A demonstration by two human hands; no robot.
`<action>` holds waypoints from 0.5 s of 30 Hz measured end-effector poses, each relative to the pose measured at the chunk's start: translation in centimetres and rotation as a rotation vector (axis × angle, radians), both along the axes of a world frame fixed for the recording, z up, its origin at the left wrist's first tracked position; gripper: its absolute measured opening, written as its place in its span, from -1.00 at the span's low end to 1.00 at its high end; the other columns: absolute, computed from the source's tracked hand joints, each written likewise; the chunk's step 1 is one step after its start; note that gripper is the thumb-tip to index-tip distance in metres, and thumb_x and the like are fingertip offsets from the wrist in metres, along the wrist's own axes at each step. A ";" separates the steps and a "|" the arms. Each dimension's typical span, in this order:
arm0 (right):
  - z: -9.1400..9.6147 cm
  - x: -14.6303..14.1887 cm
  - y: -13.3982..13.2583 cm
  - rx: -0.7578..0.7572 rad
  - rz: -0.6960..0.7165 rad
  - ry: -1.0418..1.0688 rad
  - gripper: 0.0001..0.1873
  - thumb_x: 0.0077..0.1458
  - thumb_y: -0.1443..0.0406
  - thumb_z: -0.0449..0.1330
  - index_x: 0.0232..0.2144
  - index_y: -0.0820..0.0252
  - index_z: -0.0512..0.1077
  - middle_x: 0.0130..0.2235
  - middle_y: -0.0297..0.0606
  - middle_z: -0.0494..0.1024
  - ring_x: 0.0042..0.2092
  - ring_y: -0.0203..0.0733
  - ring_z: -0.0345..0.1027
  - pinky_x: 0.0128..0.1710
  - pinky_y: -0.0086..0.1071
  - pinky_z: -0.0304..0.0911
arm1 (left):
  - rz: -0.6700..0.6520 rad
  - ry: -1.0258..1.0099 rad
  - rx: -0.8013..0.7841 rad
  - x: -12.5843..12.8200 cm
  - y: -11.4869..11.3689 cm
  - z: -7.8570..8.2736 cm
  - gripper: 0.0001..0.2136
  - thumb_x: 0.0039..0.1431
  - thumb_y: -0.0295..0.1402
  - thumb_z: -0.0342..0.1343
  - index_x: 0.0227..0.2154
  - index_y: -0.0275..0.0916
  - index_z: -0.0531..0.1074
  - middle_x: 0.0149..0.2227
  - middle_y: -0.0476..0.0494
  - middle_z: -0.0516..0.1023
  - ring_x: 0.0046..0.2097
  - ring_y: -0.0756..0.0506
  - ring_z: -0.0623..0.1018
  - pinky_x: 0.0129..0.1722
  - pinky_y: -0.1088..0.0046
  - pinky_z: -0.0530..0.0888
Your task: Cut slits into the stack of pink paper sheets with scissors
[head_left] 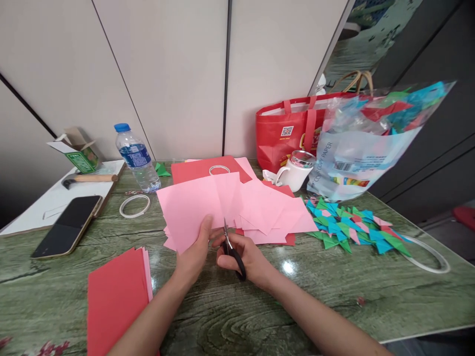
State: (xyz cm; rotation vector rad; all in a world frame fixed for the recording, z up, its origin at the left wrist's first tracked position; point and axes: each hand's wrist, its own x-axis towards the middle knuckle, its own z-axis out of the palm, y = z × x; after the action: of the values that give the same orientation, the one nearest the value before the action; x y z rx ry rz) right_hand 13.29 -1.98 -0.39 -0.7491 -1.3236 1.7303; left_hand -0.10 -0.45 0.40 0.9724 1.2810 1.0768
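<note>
My left hand pinches the near edge of a pink paper sheet and holds it up off the green table. My right hand grips black-handled scissors, whose blades point up into the sheet's lower edge, just right of my left thumb. More pink sheets lie spread under and behind the held sheet, over red sheets.
A stack of red paper lies at the near left. A phone, tape rings, a water bottle and a hammer sit left. A white mug, red bag, plastic paper bag and folded coloured triangles are right.
</note>
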 end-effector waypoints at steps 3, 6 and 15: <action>0.1 0.1 0.0 0.008 -0.008 -0.001 -0.64 -0.23 0.18 0.30 -0.35 0.20 0.37 -0.51 -0.39 0.29 -0.48 -0.36 0.09 -0.50 -0.48 0.00 | 0.076 0.017 -0.001 0.5 -0.3 0.6 -0.60 -0.05 -0.02 -0.01 -0.33 -0.24 0.48 -0.32 -0.13 0.56 -0.05 -0.19 0.42 -0.03 0.34 0.29; 0.1 0.1 0.0 -0.010 -0.005 0.001 -0.62 -0.22 0.17 0.29 -0.32 0.21 0.36 -0.50 -0.38 0.29 -0.48 -0.36 0.09 -0.50 -0.48 0.00 | 0.137 0.071 -0.025 0.5 -0.4 1.1 -0.61 -0.07 -0.03 0.02 -0.36 -0.25 0.48 -0.33 -0.14 0.56 -0.09 -0.19 0.45 -0.01 0.33 0.26; 0.5 0.1 -0.1 -0.031 0.000 0.011 -0.60 -0.21 0.20 0.29 -0.26 0.19 0.36 -0.49 -0.38 0.30 -0.47 -0.36 0.10 -0.49 -0.47 0.01 | 0.180 0.192 0.019 0.5 -0.4 1.1 -0.57 -0.08 0.00 0.01 -0.31 -0.26 0.46 -0.22 -0.14 0.53 -0.09 -0.16 0.45 -0.01 0.37 0.26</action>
State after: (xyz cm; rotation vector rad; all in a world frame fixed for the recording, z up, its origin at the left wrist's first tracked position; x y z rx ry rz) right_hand 13.39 -2.08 0.08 -0.7557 -1.2915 1.7566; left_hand 0.40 -0.86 1.52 1.0082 1.5411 1.1563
